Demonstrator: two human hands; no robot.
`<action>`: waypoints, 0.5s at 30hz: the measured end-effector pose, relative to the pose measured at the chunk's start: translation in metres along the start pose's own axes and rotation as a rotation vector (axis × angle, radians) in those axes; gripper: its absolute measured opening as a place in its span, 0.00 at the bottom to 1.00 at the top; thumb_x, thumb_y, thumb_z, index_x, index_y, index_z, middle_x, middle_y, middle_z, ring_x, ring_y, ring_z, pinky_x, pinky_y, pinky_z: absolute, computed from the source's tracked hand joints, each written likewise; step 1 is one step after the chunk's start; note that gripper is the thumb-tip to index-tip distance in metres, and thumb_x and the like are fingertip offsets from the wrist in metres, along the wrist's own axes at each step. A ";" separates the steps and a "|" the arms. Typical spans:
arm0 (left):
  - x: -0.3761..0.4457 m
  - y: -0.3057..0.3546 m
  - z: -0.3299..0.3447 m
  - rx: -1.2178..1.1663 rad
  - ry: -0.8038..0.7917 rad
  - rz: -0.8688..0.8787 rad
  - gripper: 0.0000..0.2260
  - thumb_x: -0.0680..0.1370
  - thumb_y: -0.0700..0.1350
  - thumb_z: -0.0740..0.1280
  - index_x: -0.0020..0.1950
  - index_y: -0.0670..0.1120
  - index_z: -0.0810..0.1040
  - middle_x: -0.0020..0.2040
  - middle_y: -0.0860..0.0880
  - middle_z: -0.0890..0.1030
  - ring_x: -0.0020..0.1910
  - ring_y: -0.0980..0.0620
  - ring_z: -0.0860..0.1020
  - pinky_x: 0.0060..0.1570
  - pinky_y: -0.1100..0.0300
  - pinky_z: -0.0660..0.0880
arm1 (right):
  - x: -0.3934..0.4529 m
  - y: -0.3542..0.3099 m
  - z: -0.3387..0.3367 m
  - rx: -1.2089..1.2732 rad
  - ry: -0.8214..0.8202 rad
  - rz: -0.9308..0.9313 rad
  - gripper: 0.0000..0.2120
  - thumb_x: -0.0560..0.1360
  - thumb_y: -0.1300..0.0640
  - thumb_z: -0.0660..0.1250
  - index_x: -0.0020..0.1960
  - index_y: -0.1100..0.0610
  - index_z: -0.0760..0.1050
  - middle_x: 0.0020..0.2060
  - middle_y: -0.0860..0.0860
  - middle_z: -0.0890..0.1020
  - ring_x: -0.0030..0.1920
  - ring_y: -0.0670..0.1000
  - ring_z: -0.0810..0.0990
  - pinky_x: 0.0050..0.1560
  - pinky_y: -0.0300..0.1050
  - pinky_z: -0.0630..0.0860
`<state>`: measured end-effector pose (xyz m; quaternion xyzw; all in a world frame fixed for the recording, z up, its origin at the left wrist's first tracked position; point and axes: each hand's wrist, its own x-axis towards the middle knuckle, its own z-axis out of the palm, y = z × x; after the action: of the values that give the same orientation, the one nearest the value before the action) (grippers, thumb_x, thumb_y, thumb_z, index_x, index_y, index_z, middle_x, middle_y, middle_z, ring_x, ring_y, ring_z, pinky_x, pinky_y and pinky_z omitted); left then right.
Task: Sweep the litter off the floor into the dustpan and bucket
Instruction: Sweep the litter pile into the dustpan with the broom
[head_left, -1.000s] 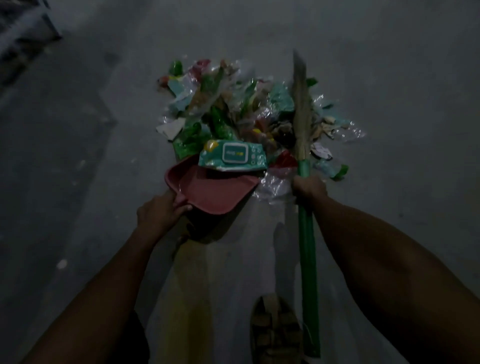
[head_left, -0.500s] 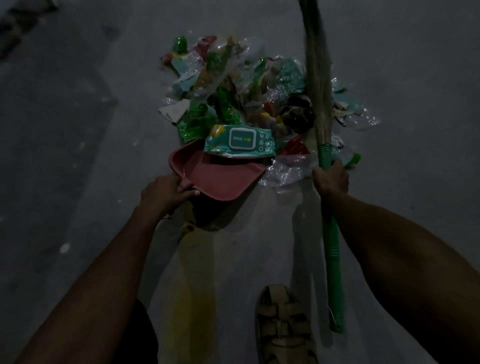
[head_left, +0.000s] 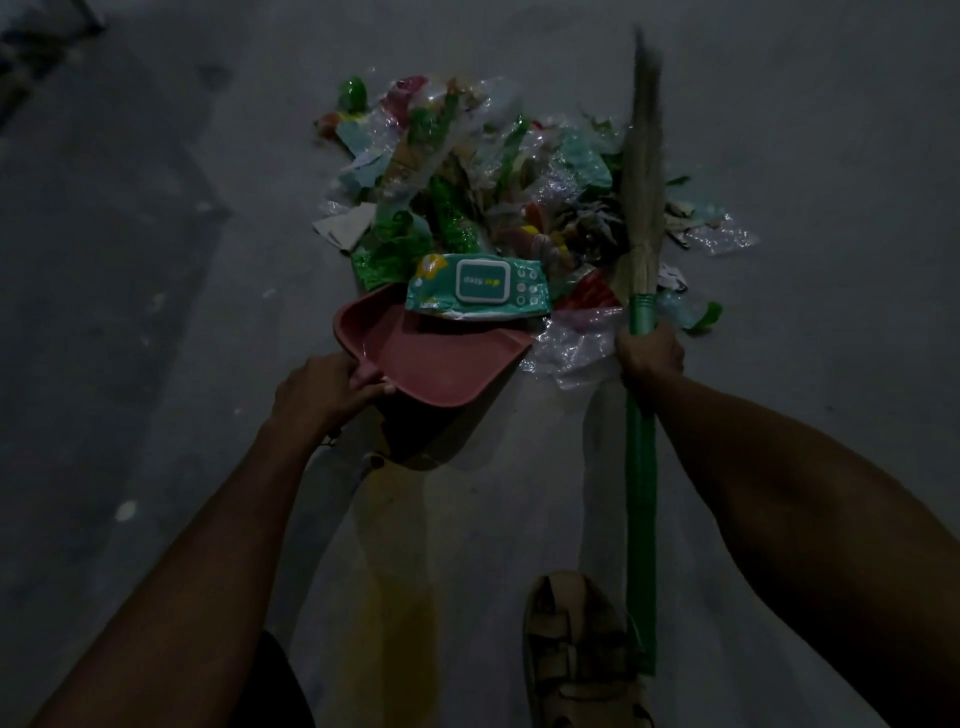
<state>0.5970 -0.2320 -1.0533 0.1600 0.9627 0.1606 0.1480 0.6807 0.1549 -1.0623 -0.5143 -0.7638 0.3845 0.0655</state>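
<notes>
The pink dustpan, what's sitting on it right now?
A teal wet-wipes pack lies across the front lip of the pink dustpan. The pan behind it looks bare. Whatever is under the pack is hidden.

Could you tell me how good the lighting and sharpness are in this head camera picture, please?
Head view: dim overall, corners darker still; the litter pile is the brightest part, with glints on its clear plastic. The wipes pack and pink dustpan are sharp; the broom bristle tip is smeared by motion blur. Forearms and the sandal sink into shadow.

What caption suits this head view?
Left hand holds dustpan, right hand grips broom beside litter.
</notes>
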 end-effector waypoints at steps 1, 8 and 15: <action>0.000 0.000 0.001 0.000 0.006 0.004 0.19 0.71 0.67 0.69 0.38 0.53 0.71 0.33 0.47 0.73 0.37 0.44 0.79 0.34 0.57 0.67 | 0.001 0.004 0.000 -0.031 -0.016 -0.015 0.27 0.76 0.49 0.68 0.71 0.57 0.68 0.58 0.58 0.78 0.54 0.60 0.79 0.51 0.49 0.76; 0.002 0.001 0.003 -0.004 0.017 0.002 0.21 0.71 0.68 0.67 0.33 0.52 0.69 0.32 0.48 0.72 0.36 0.45 0.75 0.34 0.57 0.67 | 0.012 0.013 -0.008 -0.030 0.014 0.001 0.25 0.76 0.49 0.69 0.69 0.57 0.71 0.58 0.58 0.79 0.51 0.59 0.80 0.49 0.50 0.79; 0.008 -0.006 -0.001 0.020 -0.009 0.014 0.24 0.69 0.69 0.69 0.30 0.52 0.66 0.29 0.51 0.68 0.35 0.44 0.75 0.33 0.57 0.64 | 0.017 0.032 -0.019 -0.133 0.018 0.014 0.30 0.72 0.45 0.72 0.69 0.56 0.71 0.58 0.59 0.80 0.52 0.63 0.82 0.52 0.57 0.82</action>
<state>0.5885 -0.2344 -1.0565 0.1690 0.9624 0.1512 0.1496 0.7063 0.1846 -1.0751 -0.5261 -0.7835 0.3287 0.0356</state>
